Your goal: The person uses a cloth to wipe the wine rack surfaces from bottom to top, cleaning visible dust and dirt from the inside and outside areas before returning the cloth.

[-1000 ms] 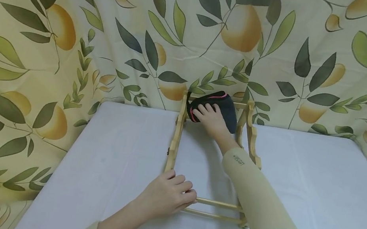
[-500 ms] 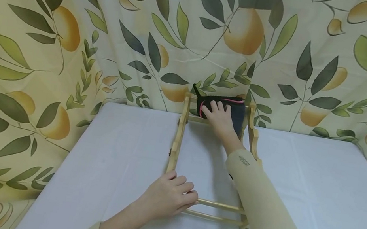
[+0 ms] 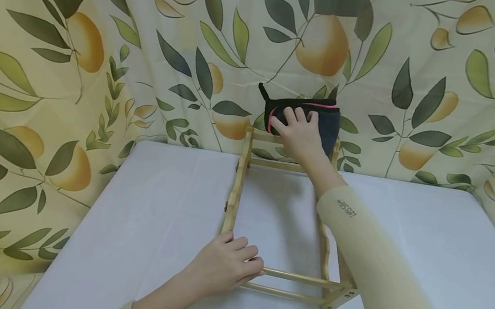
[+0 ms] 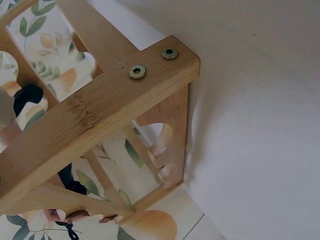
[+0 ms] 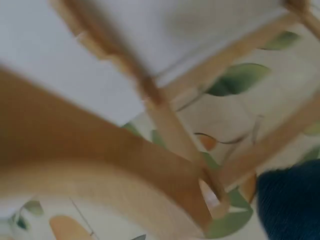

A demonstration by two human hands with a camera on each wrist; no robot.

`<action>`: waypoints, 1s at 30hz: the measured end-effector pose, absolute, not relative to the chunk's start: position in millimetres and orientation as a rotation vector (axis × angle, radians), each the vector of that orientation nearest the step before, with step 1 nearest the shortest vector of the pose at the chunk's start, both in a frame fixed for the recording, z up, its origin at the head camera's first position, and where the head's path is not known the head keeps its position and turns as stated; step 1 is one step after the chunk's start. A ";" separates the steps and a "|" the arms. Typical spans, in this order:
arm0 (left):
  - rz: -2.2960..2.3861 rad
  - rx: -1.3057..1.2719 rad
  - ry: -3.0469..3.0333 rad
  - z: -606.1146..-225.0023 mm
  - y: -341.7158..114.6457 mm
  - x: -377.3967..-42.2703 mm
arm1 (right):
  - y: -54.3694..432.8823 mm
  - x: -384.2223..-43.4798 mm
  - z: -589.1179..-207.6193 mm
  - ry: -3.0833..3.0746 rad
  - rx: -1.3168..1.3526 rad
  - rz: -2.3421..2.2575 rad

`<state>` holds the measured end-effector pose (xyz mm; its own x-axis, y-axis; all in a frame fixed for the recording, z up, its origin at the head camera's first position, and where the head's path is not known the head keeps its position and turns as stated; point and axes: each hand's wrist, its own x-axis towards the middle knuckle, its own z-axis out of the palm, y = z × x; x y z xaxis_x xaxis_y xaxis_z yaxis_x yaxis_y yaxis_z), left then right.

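Observation:
A wooden rack (image 3: 235,196) with scalloped side rails and round crossbars stands on the white-covered table. My left hand (image 3: 225,265) grips its near left corner, at the end of the front bars. Above the rack's far end, my right hand (image 3: 299,138) holds a dark navy pouch (image 3: 328,129) with black trim, a pink edge and a black loop sticking out at its left. In the left wrist view, two bolts sit in a wooden bar (image 4: 95,115) of the rack. The right wrist view shows part of the dark fuzzy pouch (image 5: 290,200) beside blurred rack bars.
A white cloth covers the table (image 3: 161,206). Right behind its back edge hangs a curtain (image 3: 143,78) printed with leaves and orange fruit. The right forearm reaches over the rack's right rail.
My right hand has raised the pouch from between the far rails to above the rack's far end, turning it more level. The left hand keeps its grip on the near corner.

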<state>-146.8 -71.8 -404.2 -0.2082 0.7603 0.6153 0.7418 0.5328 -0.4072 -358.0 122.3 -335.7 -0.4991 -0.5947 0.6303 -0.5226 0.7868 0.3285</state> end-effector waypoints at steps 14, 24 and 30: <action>0.006 -1.212 -1.958 -406.2 -70.6 -147.3 | 163.0 -335.2 -273.3 -2.074 0.846 -0.139; 0.017 -1.202 -1.956 -405.1 -70.9 -145.9 | 195.2 -300.5 -277.5 -2.001 0.716 -0.051; 0.011 -1.195 -1.968 -404.9 -69.9 -145.3 | 216.6 -281.0 -286.2 -1.986 0.612 0.061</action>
